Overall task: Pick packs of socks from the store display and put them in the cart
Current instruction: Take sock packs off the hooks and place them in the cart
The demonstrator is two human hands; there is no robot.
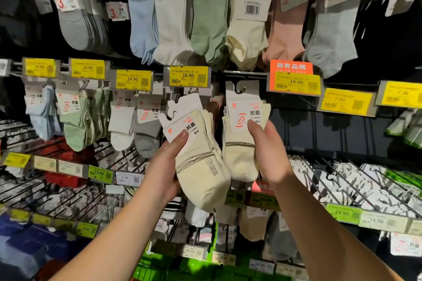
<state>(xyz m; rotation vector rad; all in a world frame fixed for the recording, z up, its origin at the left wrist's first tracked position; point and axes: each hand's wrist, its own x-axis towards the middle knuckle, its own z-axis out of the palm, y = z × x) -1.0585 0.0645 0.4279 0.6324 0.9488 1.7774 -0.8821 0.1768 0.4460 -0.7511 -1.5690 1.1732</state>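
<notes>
Hands are both raised in front of the sock display, each gripping one pack; the left hand [165, 166] grips a cream sock pack [201, 166] that is tilted with its hook card pointing up and left, thumb laid across the white card, fingers hidden behind the socks; this pack is clear of any hook. The right hand [270, 155] holds a second cream pack [239, 148], thumb pressed on the card's lower corner, fingers wrapped behind; that pack stands upright, its card hook [238, 89] level with the display rail, and whether it hangs on a peg cannot be told. The two packs sit just beside each other, nearly touching. Yellow price tags [188, 76] marked 16.90 run along the rail above; pastel sock packs [205, 18] hang in the row overhead; a green cart edge [146, 269] shows at the bottom.
</notes>
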